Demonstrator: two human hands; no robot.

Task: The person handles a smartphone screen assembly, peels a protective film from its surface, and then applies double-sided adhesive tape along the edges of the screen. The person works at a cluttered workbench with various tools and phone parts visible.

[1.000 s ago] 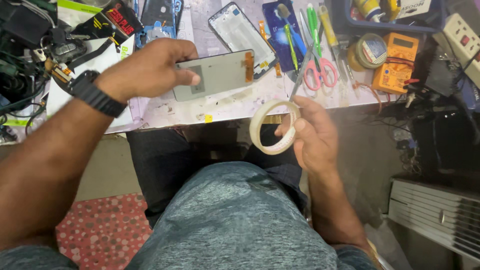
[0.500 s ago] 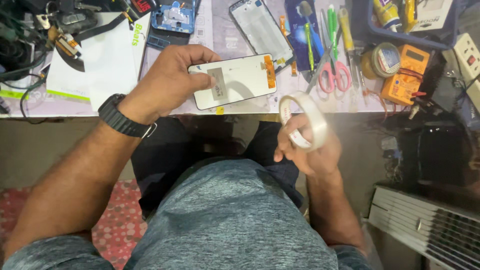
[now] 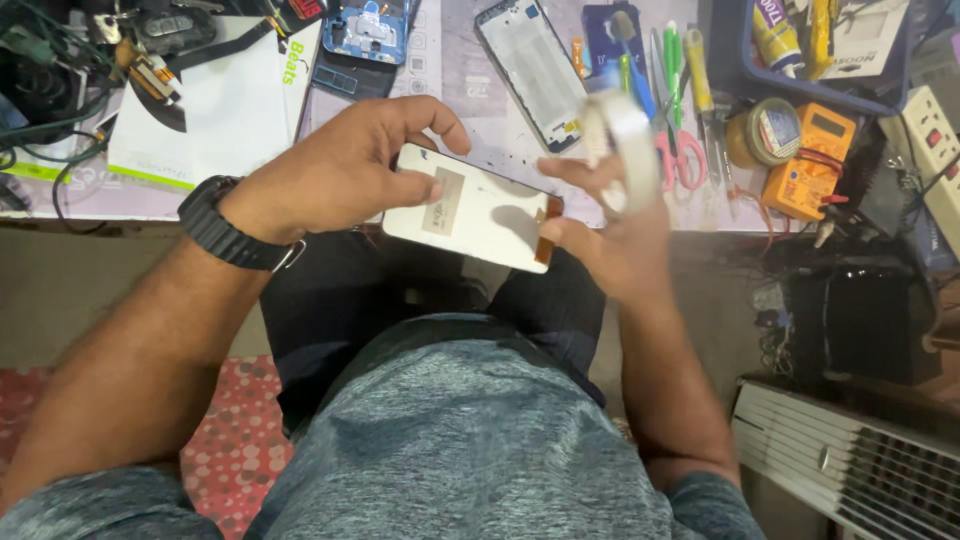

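Left hand (black watch on the wrist) holds the white phone screen panel above the lap, at the bench edge, grip pinched on its left end. Right hand touches the panel's right end; a roll of white tape, blurred, appears looped over its fingers. Beyond, on the bench: phone frame, pink-handled scissors, orange multimeter.

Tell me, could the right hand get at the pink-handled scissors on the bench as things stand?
Probably, but not freely. The scissors lie uncovered just beyond the right hand, but that hand has a tape roll on its fingers and touches the white phone screen panel held by the left hand.
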